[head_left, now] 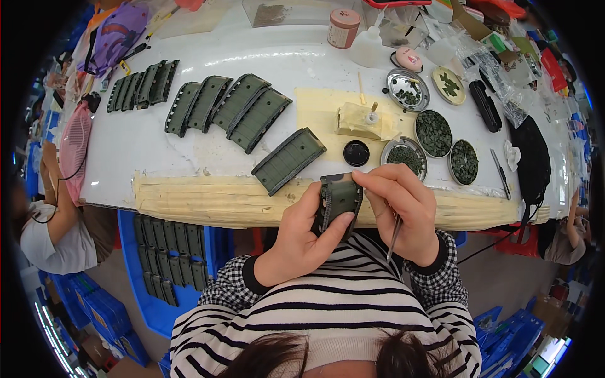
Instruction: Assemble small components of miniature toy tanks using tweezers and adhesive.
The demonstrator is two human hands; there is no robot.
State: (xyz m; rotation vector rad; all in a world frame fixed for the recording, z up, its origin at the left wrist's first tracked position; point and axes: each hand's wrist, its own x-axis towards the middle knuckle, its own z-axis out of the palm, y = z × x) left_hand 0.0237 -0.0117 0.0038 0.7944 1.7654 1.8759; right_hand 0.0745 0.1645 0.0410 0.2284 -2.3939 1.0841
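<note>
My left hand (295, 244) is closed around a dark green curved plastic part (343, 196), with the thumb across its face, just in front of the table's near edge. At the part's upper right corner, the thumb and forefinger of my right hand (406, 205) touch its rim. A slim metal tool like tweezers (394, 238) is tucked in the right hand and points down toward my body. Whether the right fingertips pinch a tiny piece is too small to tell. Another green part (289, 161) lies on the table, left of a small black round dish (356, 153).
More green parts (242, 104) lie in rows at the left. Round tins of small green pieces (433, 133) stand at the right, near a taped block (359, 121) and a white bottle (367, 47). A blue crate (154, 309) of green parts sits below the table.
</note>
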